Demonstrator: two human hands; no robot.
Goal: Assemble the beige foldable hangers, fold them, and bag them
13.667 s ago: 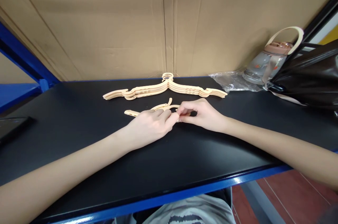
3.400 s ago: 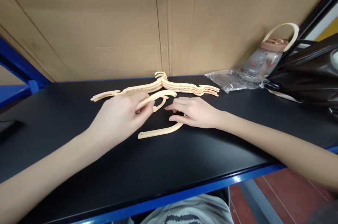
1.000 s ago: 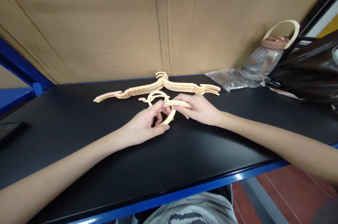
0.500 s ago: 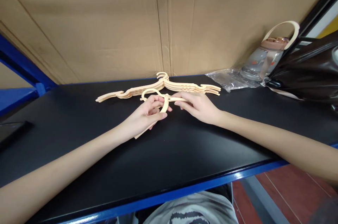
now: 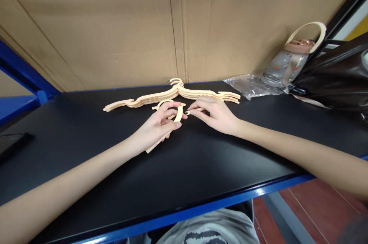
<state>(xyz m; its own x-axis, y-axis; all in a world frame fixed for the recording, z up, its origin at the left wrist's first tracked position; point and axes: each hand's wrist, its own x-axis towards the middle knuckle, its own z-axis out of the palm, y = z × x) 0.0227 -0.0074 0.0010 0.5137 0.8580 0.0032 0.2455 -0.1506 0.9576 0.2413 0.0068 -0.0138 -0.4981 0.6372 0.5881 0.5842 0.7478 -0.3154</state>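
Note:
My left hand (image 5: pixel 162 125) is closed on a cream plastic hanger arm (image 5: pixel 178 115), which curves up past the thumb and slants down to the lower left below the palm. A cream hanger hook (image 5: pixel 163 102) rises just behind those fingers, and its shank end shows near the top of the arm. With thumb and fingers pinched, my right hand (image 5: pixel 217 115) holds a slim cream hanger piece (image 5: pixel 198 110). Its small notched tip points left, a short gap from the left fingertips. Most of this piece is hidden by the hand.
Behind my hands, several cream hangers (image 5: pixel 161 96) lie stacked on the black table (image 5: pixel 184 182). A clear plastic bag (image 5: pixel 247 86), a water bottle (image 5: pixel 287 64) with a handle and a shiny black bag (image 5: pixel 339 75) are on the right. A dark flat object (image 5: pixel 11 144) lies at left.
The slim piece in my right hand has come away from the parts in my left hand and dipped slightly. The hook has tipped lower behind the left fingers.

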